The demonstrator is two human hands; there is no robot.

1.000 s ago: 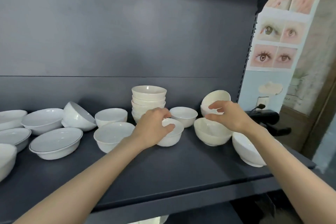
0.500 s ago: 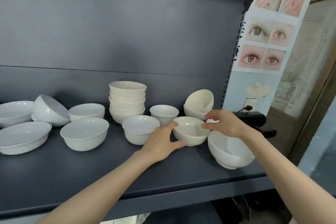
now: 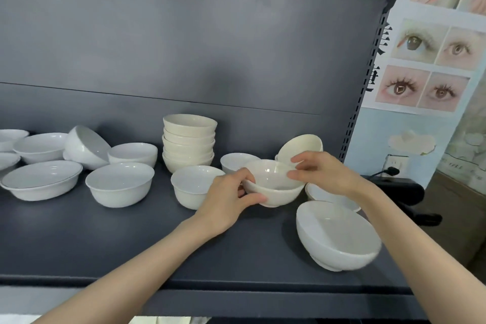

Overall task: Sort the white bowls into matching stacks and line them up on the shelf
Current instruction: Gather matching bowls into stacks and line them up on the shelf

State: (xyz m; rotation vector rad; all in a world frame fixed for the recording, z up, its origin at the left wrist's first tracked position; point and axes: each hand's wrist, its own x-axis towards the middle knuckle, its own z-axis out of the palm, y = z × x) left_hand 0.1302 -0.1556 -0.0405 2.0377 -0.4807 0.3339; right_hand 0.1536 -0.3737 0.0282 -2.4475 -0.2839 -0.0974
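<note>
Lifted since earlier: cream bowl [image 3: 273, 184], apparently gripped by both hands [image 3: 276, 187].

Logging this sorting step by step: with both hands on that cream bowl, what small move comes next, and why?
Probably lift the cream bowl left onto the cream stack. Both the left hand and right hand grip it, and its colour matches that stack.

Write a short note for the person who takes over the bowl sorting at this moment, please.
Both hands hold one cream bowl above the shelf: left hand on its near side, right hand on its far rim.
Done: one cream stack at the back.
Left: loose bowls on both sides, one tilted bowl near the front edge, another bowl on its side.
</note>
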